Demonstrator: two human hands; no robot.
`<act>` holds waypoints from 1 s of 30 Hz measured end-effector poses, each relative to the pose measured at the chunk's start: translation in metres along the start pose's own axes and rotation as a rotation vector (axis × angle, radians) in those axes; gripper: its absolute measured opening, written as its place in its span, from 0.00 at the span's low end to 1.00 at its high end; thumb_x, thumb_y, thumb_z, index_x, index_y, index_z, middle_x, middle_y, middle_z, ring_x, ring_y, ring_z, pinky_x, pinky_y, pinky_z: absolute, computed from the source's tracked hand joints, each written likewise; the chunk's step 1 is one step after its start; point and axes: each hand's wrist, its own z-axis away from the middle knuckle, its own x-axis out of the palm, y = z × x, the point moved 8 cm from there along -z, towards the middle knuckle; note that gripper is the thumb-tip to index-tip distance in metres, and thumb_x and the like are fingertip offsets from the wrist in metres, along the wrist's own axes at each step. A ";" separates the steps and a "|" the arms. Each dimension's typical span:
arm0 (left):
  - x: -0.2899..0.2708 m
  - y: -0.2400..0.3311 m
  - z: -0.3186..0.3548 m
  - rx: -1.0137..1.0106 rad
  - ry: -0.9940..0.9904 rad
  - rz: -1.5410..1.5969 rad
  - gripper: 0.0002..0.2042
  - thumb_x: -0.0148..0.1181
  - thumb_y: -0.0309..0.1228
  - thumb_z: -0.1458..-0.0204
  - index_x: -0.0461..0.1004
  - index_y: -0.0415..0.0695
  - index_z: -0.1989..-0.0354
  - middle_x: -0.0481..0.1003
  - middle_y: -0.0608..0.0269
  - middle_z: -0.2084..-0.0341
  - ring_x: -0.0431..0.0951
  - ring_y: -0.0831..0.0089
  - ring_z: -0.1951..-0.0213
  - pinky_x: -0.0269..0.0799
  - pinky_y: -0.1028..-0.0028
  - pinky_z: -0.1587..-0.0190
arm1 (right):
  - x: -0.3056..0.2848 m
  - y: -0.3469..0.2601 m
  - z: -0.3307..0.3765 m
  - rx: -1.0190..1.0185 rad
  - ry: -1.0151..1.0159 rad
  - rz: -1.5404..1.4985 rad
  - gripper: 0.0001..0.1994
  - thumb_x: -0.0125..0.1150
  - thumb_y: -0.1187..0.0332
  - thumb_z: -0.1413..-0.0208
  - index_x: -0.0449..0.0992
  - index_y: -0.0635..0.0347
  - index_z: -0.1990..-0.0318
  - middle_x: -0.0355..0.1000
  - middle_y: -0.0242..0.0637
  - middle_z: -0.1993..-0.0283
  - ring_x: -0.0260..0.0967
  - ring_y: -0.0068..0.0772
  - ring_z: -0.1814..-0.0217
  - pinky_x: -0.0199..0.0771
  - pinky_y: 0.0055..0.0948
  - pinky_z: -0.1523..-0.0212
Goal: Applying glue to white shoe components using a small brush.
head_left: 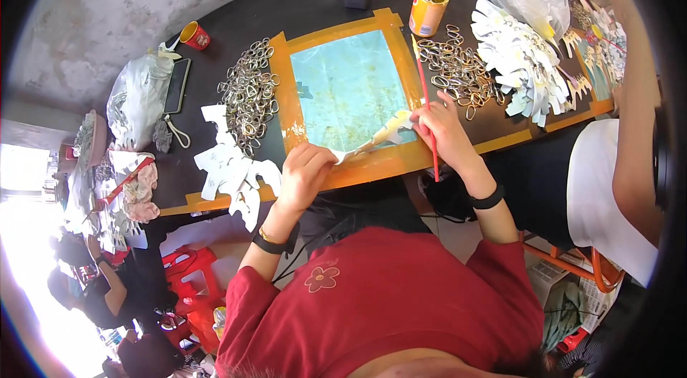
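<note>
In the head view, the two hands are apart, with a pale strip stretched between them over the taped teal sheet on the dark surface. The left hand pinches the strip's near-left end; the right hand is closed around a slim red stick and its fingertips meet the strip's far-right end, though whether they grip it or only steady it I cannot tell. The strip looks thin and light, probably flexible rather than rigid, so it would likely bend or crease if squeezed mid-length; its narrow parts seem the weakest. Holding it by the ends or edges looks safest, since the yellowish patches may be tacky, which the view does not settle. Fingers cover both ends, so its full outline is hidden, and its material is hard to make out. The white cut-outs beside the left hand overlap too much to count, as do the metal rings piled beyond them.
</note>
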 end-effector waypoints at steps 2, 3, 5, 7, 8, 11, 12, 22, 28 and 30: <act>0.001 -0.009 0.006 -0.047 0.009 0.032 0.09 0.64 0.18 0.62 0.75 0.43 0.71 0.76 0.62 0.73 0.76 0.61 0.68 0.71 0.66 0.63 | 0.002 -0.002 0.002 0.008 0.029 -0.038 0.09 0.62 0.78 0.53 0.68 0.57 0.67 0.71 0.32 0.63 0.69 0.38 0.53 0.56 0.50 0.35; 0.001 -0.015 0.008 -0.099 0.018 0.047 0.09 0.64 0.19 0.62 0.76 0.43 0.71 0.76 0.62 0.73 0.76 0.61 0.67 0.71 0.66 0.63 | 0.001 -0.003 0.004 0.015 0.061 -0.077 0.08 0.62 0.78 0.52 0.67 0.57 0.68 0.71 0.32 0.63 0.69 0.38 0.52 0.57 0.51 0.36; 0.002 -0.022 0.009 -0.155 0.011 0.076 0.09 0.64 0.19 0.63 0.76 0.43 0.71 0.76 0.62 0.72 0.77 0.61 0.66 0.71 0.66 0.62 | 0.002 -0.002 0.001 0.004 0.087 -0.052 0.08 0.62 0.77 0.52 0.68 0.57 0.68 0.71 0.32 0.63 0.69 0.39 0.51 0.57 0.51 0.36; -0.005 -0.011 0.000 0.003 0.036 0.014 0.10 0.64 0.20 0.64 0.76 0.43 0.71 0.77 0.62 0.71 0.78 0.61 0.65 0.71 0.66 0.62 | 0.002 -0.003 -0.005 -0.035 0.095 -0.022 0.09 0.63 0.76 0.52 0.67 0.57 0.67 0.71 0.32 0.61 0.67 0.42 0.49 0.57 0.51 0.36; -0.004 -0.012 -0.001 -0.001 0.017 0.036 0.10 0.64 0.20 0.64 0.76 0.43 0.71 0.77 0.62 0.71 0.78 0.61 0.65 0.71 0.66 0.62 | 0.000 -0.002 -0.007 -0.008 0.085 -0.021 0.09 0.63 0.76 0.52 0.67 0.57 0.67 0.71 0.32 0.61 0.67 0.42 0.49 0.57 0.51 0.36; -0.009 -0.002 -0.004 0.126 0.047 -0.045 0.11 0.64 0.18 0.65 0.76 0.42 0.70 0.78 0.63 0.70 0.78 0.60 0.65 0.71 0.65 0.61 | 0.007 -0.001 -0.014 -0.035 0.015 -0.042 0.13 0.65 0.76 0.54 0.63 0.57 0.71 0.71 0.33 0.61 0.66 0.42 0.49 0.54 0.50 0.35; -0.008 -0.003 -0.003 0.125 0.046 -0.041 0.11 0.64 0.18 0.65 0.76 0.42 0.70 0.78 0.63 0.70 0.78 0.60 0.65 0.71 0.65 0.61 | 0.004 -0.001 -0.015 -0.031 0.012 -0.041 0.13 0.65 0.76 0.54 0.63 0.57 0.71 0.71 0.33 0.61 0.66 0.42 0.49 0.54 0.50 0.35; -0.030 -0.105 -0.018 -0.732 0.062 0.599 0.16 0.67 0.23 0.50 0.67 0.37 0.57 0.80 0.55 0.71 0.80 0.77 0.68 0.74 0.79 0.67 | -0.054 -0.016 -0.074 0.060 0.189 -0.421 0.14 0.68 0.79 0.53 0.63 0.63 0.72 0.63 0.36 0.74 0.61 0.31 0.74 0.65 0.29 0.70; -0.011 -0.171 -0.101 -0.615 -0.032 0.274 0.13 0.69 0.28 0.53 0.70 0.37 0.66 0.79 0.54 0.73 0.80 0.71 0.69 0.73 0.74 0.66 | -0.025 0.011 -0.143 0.001 0.153 -0.140 0.12 0.66 0.78 0.51 0.65 0.63 0.68 0.64 0.38 0.72 0.64 0.37 0.72 0.67 0.31 0.68; 0.000 -0.187 -0.111 -0.552 -0.043 0.133 0.12 0.69 0.28 0.55 0.71 0.37 0.68 0.78 0.54 0.73 0.79 0.67 0.69 0.73 0.71 0.65 | -0.033 -0.009 -0.141 -0.167 0.291 0.018 0.13 0.67 0.76 0.51 0.66 0.64 0.64 0.64 0.38 0.72 0.66 0.39 0.70 0.68 0.34 0.67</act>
